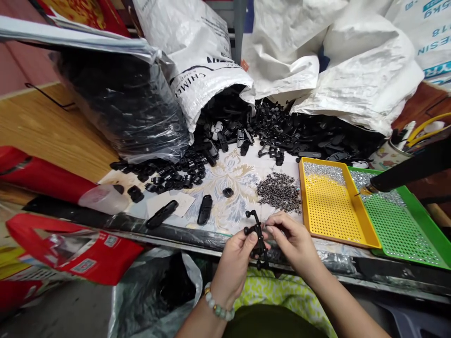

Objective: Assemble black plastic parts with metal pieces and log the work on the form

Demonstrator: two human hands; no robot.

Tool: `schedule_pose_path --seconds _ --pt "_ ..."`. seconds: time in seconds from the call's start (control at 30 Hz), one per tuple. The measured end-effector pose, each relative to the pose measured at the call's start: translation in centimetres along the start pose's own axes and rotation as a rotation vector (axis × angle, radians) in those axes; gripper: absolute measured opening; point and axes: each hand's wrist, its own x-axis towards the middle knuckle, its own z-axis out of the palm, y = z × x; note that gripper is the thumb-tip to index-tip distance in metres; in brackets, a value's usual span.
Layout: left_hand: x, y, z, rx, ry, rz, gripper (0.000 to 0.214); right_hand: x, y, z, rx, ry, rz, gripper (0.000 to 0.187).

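My left hand is closed around a black plastic bracket with ball-shaped ends, held upright over the table's front edge. At the bracket's right side, my right hand has its thumb and forefinger pinched together; whatever is between them is too small to name. Two black oblong plastic pieces lie to the left on the table, one of them partly on a paper slip. Beyond my hands is a small black ring. A pile of tiny dark metal parts sits just past my right hand.
Yellow and green perforated trays with small silvery pieces stand at the right, under a black tool shaft. White sacks spill black parts at the back. A red cylinder and red bag are left.
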Motion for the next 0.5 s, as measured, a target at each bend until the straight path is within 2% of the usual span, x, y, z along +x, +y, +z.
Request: schedule_pose_path --seconds 0.1,0.23,0.4,0.5 --pt "-0.2 0.2 0.3 0.064 -0.055 -0.012 0.029 -0.1 0.3 -0.2 0.046 0.035 0.039 0.01" --pt "-0.4 0.4 0.8 0.039 -0.102 -0.016 0.033 -0.4 0.5 -0.4 -0.007 0.05 0.063 0.007" --pt "-0.3 0.1 1.0 0.017 -0.111 0.011 0.026 -0.4 0.4 -0.6 -0.113 0.062 -0.122 0.012" --pt "-0.3 0.1 1.1 0.008 -0.108 0.022 0.021 -0.5 0.6 -0.6 -0.151 0.06 -0.169 0.015"
